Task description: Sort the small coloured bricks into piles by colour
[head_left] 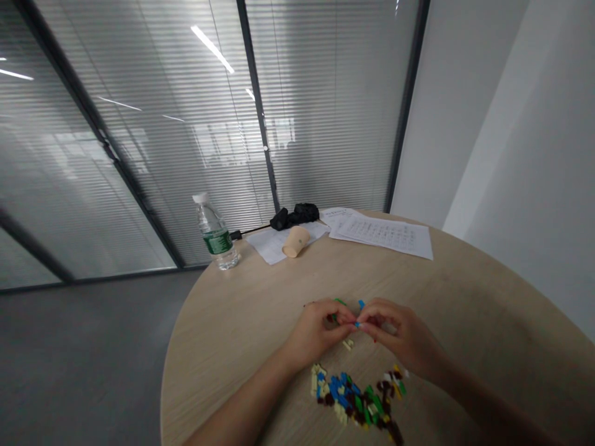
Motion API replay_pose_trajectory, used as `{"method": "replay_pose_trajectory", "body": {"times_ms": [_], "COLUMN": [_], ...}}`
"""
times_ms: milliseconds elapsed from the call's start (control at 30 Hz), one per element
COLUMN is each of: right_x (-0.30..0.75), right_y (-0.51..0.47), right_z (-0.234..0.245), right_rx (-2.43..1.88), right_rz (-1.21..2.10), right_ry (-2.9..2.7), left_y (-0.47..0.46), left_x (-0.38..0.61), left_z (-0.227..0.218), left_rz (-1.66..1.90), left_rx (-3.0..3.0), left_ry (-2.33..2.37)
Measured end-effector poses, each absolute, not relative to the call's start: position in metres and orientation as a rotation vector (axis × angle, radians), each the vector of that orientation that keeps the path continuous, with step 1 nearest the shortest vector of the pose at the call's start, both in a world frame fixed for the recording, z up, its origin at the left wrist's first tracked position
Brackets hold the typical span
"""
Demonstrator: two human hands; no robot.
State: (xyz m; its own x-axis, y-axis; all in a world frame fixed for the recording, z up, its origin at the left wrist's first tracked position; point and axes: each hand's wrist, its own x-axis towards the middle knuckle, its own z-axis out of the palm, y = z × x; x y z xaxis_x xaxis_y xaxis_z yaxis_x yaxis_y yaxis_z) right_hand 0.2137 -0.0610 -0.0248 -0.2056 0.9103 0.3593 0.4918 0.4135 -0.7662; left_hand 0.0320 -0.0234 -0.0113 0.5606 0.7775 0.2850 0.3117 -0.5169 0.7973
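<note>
Bricks (335, 389), small and many-coloured, at six o'clock from the hands (twelve pointing away from the wearer): a jumbled heap of blue, green, cream, dark brown, with a little white and yellow. Most look loose; whether any are joined, too small to tell. Cream piece (348, 343) near seven, outside the heap. At centre, left hand (320, 325) and right hand (402, 337) meet, thumbs and fingertips pinching a tiny blue piece (357, 324) between them. Fit of that piece: cannot tell. Green piece (340, 301) just past the left fingers, eleven o'clock; another blue bit (361, 304) at twelve. Judgement: early stage, no sizeable joined form visible, most pieces unused. Farther out, paper cup (294, 243) on its side at eleven, bottle (218, 241) upright at ten, printed sheets (385, 235) between twelve and one; black bundle (302, 214) behind the cup.
</note>
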Motion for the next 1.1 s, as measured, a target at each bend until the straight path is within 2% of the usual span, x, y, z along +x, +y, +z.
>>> {"method": "replay_pose_trajectory", "body": {"times_ms": [367, 700, 1100], "right_x": [0.219, 0.25, 0.25], "right_y": [-0.055, -0.029, -0.022], "right_z": [-0.033, -0.05, -0.067], "right_rx": [-1.252, -1.426, -1.438], "right_rz": [0.598, 0.25, 0.295], "right_ry": [-1.789, -1.924, -1.96], "left_y": [-0.018, -0.01, -0.009], "left_x": [0.029, 0.016, 0.018], "left_z": [-0.017, -0.012, -0.015], "left_rz": [0.786, 0.549, 0.378], "left_rx": [2.39, 2.755, 2.789], "left_ry": [0.934, 0.78, 0.81]}}
